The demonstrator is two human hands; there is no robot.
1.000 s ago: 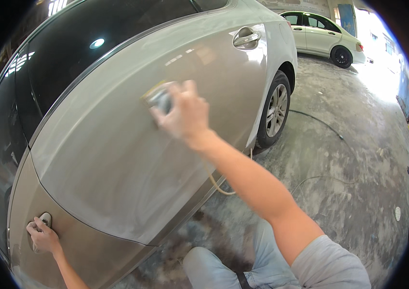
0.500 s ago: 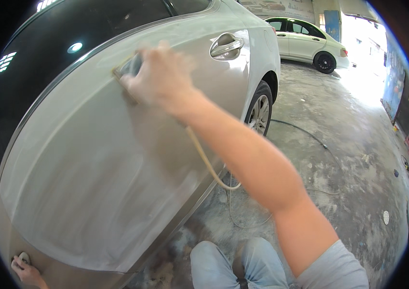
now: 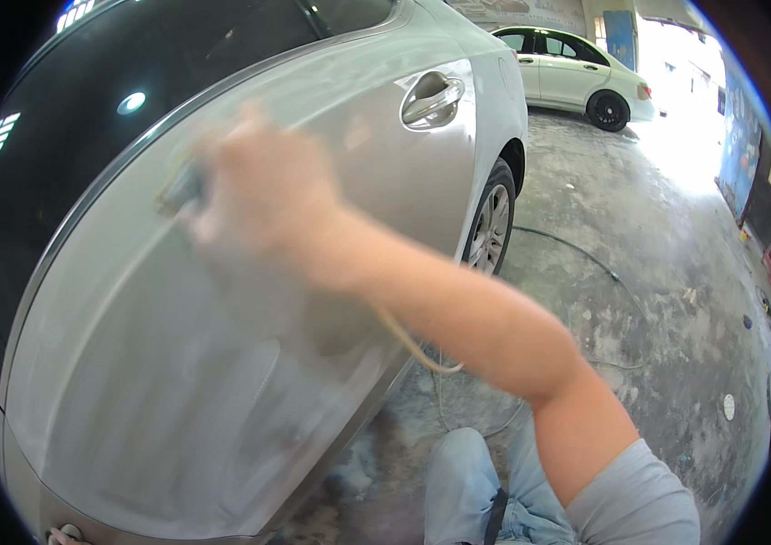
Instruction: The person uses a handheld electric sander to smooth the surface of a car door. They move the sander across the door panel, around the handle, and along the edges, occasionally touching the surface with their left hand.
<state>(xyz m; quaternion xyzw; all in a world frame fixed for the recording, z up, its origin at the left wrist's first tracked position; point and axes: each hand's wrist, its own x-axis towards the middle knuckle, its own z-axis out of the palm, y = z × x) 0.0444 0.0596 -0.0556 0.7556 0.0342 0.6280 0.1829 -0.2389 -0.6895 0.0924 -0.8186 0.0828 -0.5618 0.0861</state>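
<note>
My right hand (image 3: 267,195), smeared by motion, is closed on a sander (image 3: 185,186) with a dark body and a yellowish lower edge. It lies against the upper part of a car's rear door (image 3: 158,363), below the window trim. A beige hose (image 3: 408,341) hangs from beneath my forearm. Dull, pale sanded patches and streaks cover the door's grey-beige surface. At the lower left, only a few fingertips of my left hand (image 3: 58,539) show, on the rounded front door handle (image 3: 69,530); the picture's edge hides the rest.
The shiny rear door handle (image 3: 432,100) sits right of my right hand, with the rear wheel (image 3: 492,222) beyond. A dark hose (image 3: 576,245) crosses the stained concrete floor (image 3: 676,300). A white car (image 3: 562,77) stands at the back, near a bright doorway.
My right hand has slid the sander left and downward along the door. The view has shifted, so my left hand and the front door handle now sit lower, mostly out of the picture.
</note>
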